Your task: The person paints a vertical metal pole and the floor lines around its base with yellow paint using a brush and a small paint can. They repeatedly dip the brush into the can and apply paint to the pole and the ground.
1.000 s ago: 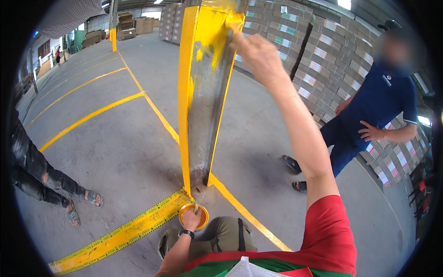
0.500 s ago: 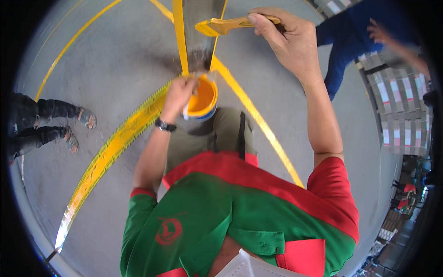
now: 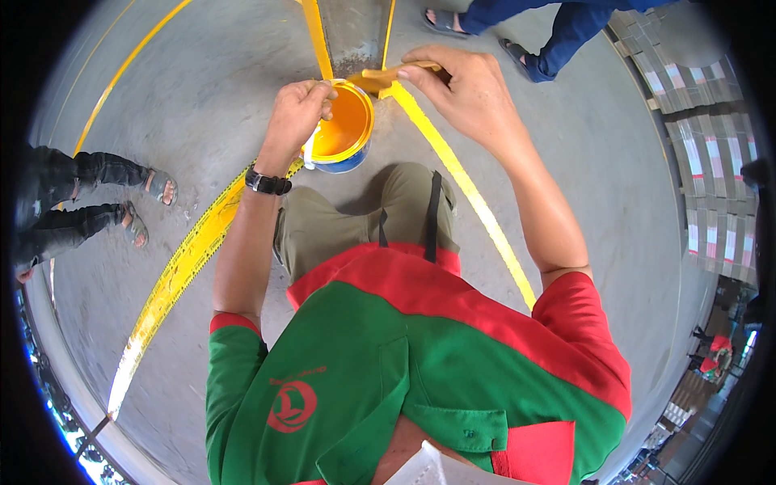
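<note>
My left hand (image 3: 296, 113), with a dark wristwatch, grips the left upper edge of a paint bucket (image 3: 346, 164). The bucket is blue outside with a yellow rim, and orange-yellow paint shows inside. Between the fingers of my right hand (image 3: 469, 90) is the wooden handle of a paintbrush (image 3: 398, 74). Its head points left, beside the bucket's far right rim; whether it touches the rim I cannot tell. Just beyond stands a grey post (image 3: 352, 32) with yellow edges, its foot worn and dark.
Yellow floor lines (image 3: 461, 174) run from the post's foot to the right; a wide yellow strip (image 3: 190, 259) curves away left. A person in dark trousers (image 3: 105, 174) is at the left, another in blue trousers (image 3: 566, 36) at the far right. Stacked bundles (image 3: 711, 153) line the right side.
My right hand has brought the brush down from in front of the post to the bucket's rim. The bucket has shifted slightly away from me. The person in blue has moved farther off.
</note>
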`<state>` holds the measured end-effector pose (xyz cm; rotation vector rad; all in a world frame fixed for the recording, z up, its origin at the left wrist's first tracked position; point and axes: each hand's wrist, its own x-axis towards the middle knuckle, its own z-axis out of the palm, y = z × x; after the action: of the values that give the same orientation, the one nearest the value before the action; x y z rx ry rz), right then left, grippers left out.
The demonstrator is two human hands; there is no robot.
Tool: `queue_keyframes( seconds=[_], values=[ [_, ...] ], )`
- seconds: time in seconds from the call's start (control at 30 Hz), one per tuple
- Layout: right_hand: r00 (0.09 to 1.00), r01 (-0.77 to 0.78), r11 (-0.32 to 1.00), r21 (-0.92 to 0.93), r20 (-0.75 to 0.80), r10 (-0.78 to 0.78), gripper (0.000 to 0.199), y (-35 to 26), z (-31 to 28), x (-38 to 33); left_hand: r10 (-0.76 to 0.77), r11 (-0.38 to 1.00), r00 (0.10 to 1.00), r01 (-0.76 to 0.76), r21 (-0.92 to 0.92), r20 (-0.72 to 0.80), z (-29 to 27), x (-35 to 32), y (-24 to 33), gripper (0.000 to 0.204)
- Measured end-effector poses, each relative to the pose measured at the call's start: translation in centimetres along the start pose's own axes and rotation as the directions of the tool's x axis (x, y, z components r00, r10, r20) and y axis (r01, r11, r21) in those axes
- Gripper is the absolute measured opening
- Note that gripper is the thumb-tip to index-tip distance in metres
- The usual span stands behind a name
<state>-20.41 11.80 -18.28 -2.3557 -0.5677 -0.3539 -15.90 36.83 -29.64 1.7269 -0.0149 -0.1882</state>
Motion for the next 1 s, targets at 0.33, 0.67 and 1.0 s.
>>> queue_keyframes(
  seconds=[0.33, 0.67, 1.0],
  values=[
    [0.888, 0.237, 0.967, -0.090, 0.425, -0.178, 0.017, 3.3, 11.7, 3.2, 0.029, 0.998, 0.999, -0.027, 0.054, -0.029, -1.2, 0.8, 0.8, 0.026],
    [0.799, 0.194, 0.912, -0.360, 0.598, 0.066, 0.021, 4.1, 12.6, 5.2, 0.024, 0.995, 0.998, -0.018, 0.097, -0.061, 0.0, 1.8, 0.9, 0.028],
    [0.987, -0.094, 0.987, 0.130, 0.145, 0.075, 0.026, 4.5, -0.2, 3.6, 0.114, 0.992, 0.993, -0.112, 0.057, -0.025, 1.5, 4.4, 7.6, 0.030]
  ],
)
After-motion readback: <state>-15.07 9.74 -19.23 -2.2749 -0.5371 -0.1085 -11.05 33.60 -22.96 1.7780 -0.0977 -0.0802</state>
